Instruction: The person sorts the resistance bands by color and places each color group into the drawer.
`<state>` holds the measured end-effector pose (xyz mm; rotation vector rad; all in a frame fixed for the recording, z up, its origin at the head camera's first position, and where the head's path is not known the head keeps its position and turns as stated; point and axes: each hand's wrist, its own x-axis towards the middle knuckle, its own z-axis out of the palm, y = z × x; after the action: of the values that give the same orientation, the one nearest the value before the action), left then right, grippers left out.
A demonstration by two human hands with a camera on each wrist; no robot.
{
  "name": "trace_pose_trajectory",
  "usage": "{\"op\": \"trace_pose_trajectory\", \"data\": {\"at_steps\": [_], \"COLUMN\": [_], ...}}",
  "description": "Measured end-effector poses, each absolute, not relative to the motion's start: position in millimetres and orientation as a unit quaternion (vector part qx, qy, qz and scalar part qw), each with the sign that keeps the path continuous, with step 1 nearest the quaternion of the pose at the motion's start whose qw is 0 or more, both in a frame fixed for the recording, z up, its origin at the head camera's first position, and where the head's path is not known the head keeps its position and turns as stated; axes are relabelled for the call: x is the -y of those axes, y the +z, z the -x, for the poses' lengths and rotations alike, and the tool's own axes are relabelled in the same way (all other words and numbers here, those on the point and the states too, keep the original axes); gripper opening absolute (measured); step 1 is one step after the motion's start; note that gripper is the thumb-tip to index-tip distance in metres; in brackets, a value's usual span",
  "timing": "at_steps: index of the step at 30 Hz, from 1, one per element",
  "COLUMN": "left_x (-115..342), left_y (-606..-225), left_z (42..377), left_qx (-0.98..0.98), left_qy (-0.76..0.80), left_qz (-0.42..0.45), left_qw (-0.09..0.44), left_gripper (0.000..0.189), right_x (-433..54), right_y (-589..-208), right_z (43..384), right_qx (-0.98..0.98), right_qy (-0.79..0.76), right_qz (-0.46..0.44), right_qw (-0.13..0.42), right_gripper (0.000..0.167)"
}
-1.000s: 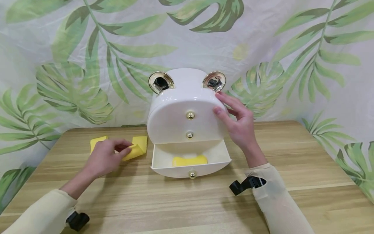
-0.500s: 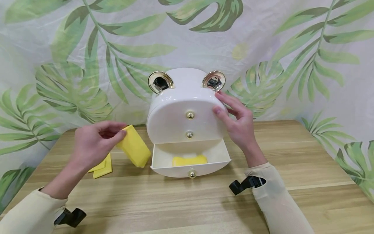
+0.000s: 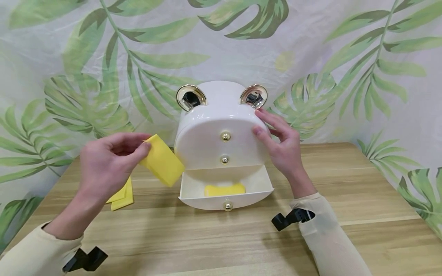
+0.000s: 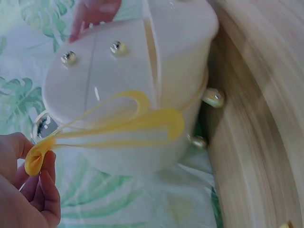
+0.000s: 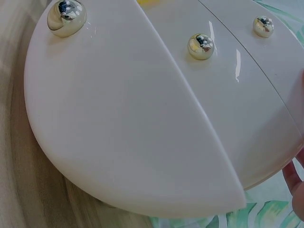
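Observation:
My left hand (image 3: 105,163) pinches one end of a folded yellow cloth (image 3: 164,160), raised over the table just left of a white drawer box (image 3: 203,143). Seen from the left wrist, the cloth (image 4: 171,126) hangs in loose folds from the fingertips. On the box's upper right side my right hand (image 3: 286,149) grips the edge, thumb on the front face and fingers on the side. The bottom drawer (image 3: 203,202) is pulled out, and a yellow folded cloth (image 3: 225,190) lies inside. More folded yellow cloths (image 3: 122,197) lie on the table, partly hidden by my left wrist.
Gold-rimmed round eyes (image 3: 190,98) stick up from the box's top. Its upper drawers are closed, each with a gold knob (image 3: 225,137). Behind the wooden table (image 3: 193,241) hangs a leaf-patterned curtain (image 3: 228,57).
My left hand has picked a yellow cloth up from the table and raised it towards the box. Through all of this my right hand keeps its place on the box.

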<state>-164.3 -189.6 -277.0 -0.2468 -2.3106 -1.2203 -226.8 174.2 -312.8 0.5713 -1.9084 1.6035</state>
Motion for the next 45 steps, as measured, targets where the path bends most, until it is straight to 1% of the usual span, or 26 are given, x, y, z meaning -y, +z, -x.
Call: {"op": "trace_pose_trajectory", "data": {"at_steps": [8, 16, 21, 25, 33, 40, 45], "left_x": [173, 154, 138, 122, 90, 51, 26], "left_y": [-265, -260, -261, -264, -272, -284, -300], "left_z": [152, 143, 140, 139, 142, 146, 148], "left_qx": [0.831, 0.825, 0.813, 0.792, 0.766, 0.725, 0.718], "left_qy": [-0.495, -0.529, -0.552, -0.58, -0.62, -0.665, -0.665], "left_qz": [0.081, 0.049, 0.04, 0.055, 0.084, 0.12, 0.14], "left_qw": [0.239, 0.191, 0.181, 0.18, 0.149, 0.133, 0.15], "left_gripper": [0.02, 0.022, 0.021, 0.018, 0.014, 0.015, 0.015], "right_x": [-174, -174, -174, -174, -173, -175, -175], "right_y": [-314, -314, -313, -313, -312, -311, -312], "right_z": [227, 227, 227, 227, 228, 226, 226], "right_qx": [0.715, 0.714, 0.713, 0.714, 0.718, 0.724, 0.73], "right_qy": [0.599, 0.598, 0.599, 0.598, 0.596, 0.594, 0.589], "right_qz": [-0.215, -0.215, -0.216, -0.215, -0.215, -0.206, -0.203], "right_qw": [0.29, 0.295, 0.294, 0.295, 0.29, 0.284, 0.281], "right_gripper": [0.039, 0.039, 0.039, 0.039, 0.039, 0.038, 0.039]}}
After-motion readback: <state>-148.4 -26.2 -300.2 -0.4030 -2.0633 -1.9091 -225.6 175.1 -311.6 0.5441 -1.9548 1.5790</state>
